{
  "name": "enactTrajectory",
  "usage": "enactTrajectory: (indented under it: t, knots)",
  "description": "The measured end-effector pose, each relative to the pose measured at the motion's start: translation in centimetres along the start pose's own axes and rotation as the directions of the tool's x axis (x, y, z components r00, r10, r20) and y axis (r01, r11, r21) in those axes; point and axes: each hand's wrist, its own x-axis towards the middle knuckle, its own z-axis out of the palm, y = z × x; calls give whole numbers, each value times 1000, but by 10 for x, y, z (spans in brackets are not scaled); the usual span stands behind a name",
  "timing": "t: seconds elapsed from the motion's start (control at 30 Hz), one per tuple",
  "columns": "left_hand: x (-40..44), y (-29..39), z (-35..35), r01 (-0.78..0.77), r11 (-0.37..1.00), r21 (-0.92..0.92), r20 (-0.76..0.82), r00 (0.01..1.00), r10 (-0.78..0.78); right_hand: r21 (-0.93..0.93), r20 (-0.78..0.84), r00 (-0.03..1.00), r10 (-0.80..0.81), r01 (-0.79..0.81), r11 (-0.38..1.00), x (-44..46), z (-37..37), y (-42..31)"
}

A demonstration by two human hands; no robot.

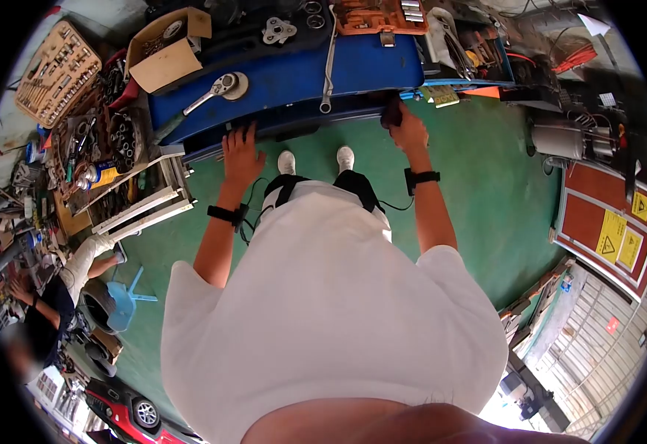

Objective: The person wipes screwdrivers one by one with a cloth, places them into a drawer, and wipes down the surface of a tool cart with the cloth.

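A blue workbench [279, 74] runs across the top of the view, with a partly open drawer [316, 122] at its front edge. My left hand [241, 154] rests at the drawer's left part, its fingers apart over the edge. At the right end my right hand [410, 133] is closed round a dark object [391, 115], too dark to make out. On the bench top lie a ratchet wrench [223, 85] with a round metal end, a long spanner [328, 74] and an open cardboard box [164, 52].
An orange socket case [382, 16] sits on the bench. Tan tool case [58, 72] and loose tools lie at left, beside a metal rack [142, 209]. Another person [49, 303] is at lower left near a blue stool [123, 302]. At right stands a red-panelled cabinet [604, 229].
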Motion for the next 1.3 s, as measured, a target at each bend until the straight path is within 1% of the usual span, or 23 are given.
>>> enactTrajectory:
  t: [0.1, 0.17, 0.2, 0.23, 0.27, 0.3, 0.33, 0.4, 0.43, 0.47, 0.5, 0.53, 0.57, 0.6, 0.67, 0.7, 0.77, 0.8, 0.87, 0.93, 0.97, 1.03, 1.3]
  knots:
    - [1, 27, 1, 105, 991, 81, 61, 992, -110, -53, 44, 984, -174, 176, 983, 3, 1, 3]
    - [1, 55, -5, 148, 983, 108, 90, 983, -158, 150, 215, 935, -281, 252, 956, 3, -22, -7]
    - [3, 76, -18, 100, 981, 164, 221, 966, -135, 158, 214, 931, -297, 267, 951, 5, -32, -8]
    - [9, 97, -30, 47, 976, 212, 351, 928, -121, 157, 66, 944, -323, 310, 938, 8, -43, -9]
    - [17, 114, -38, 57, 972, 228, 351, 926, -136, 158, -82, 938, -336, 345, 925, 11, -54, -10]
    - [29, 130, -45, 80, 992, -93, 550, 835, -15, 153, -62, 936, -347, 352, 923, 16, -70, -12]
    - [44, 148, -53, 160, 907, -390, 673, 722, 162, 173, -70, 933, -352, 359, 917, 25, -70, -8]
    - [65, 197, -62, 247, 766, -594, 576, 795, 190, 404, -96, 884, -457, 454, 794, 45, -69, -3]
    - [74, 214, -56, 247, 778, -578, 581, 794, 179, 433, -82, 848, -523, 503, 748, 51, -67, -5]
    - [83, 229, -47, 188, 714, -674, 401, 906, 140, 446, -84, 846, -527, 504, 739, 52, -66, -5]
    - [90, 240, -39, 105, 648, -754, 202, 976, 78, 702, 27, 824, -566, 387, 597, 45, -77, -12]
    - [98, 248, -28, 108, 654, -749, 201, 977, 68, 883, 118, 771, -626, 207, 421, 43, -83, -17]
    - [106, 254, -17, -26, 549, -836, -16, 1000, 23, 946, 63, 684, -727, 191, 261, 45, -73, -16]
    - [109, 257, -7, -178, 442, -879, -222, 974, -49, 948, 66, 678, -732, 187, 259, 47, -81, -14]
    - [107, 252, 2, -141, 422, -896, -193, 977, -85, 811, 134, 562, -816, 412, 416, 51, -103, -11]
    - [107, 250, 5, -152, 555, -818, -266, 955, -130, 811, 135, 556, -820, 414, 414, 59, -105, -6]
    - [114, 260, -7, -178, 722, -669, -466, 857, -221, 692, 71, 692, -718, 485, 535, 89, -107, 4]
    - [121, 267, -19, -169, 726, -667, -466, 854, -230, 695, 76, 684, -726, 486, 530, 104, -102, 10]
    - [137, 274, -33, 28, 849, -527, -269, 943, -197, 233, -177, 609, -773, 789, 568, 131, -84, 24]
    - [157, 278, -19, -8, 885, -465, -305, 940, -151, 137, -149, 554, -819, 832, 538, 148, -81, 22]
    - [167, 280, -9, 44, 947, -319, -228, 966, -121, 47, -111, 519, -848, 855, 517, 156, -80, 19]
    - [179, 278, 11, 115, 985, -129, -96, 987, -128, 56, -59, 499, -864, 866, 497, 167, -78, 14]
    - [151, 277, 14, 178, 980, -85, -57, 982, -183, 52, 50, 496, -867, 865, 498, 174, -86, 2]
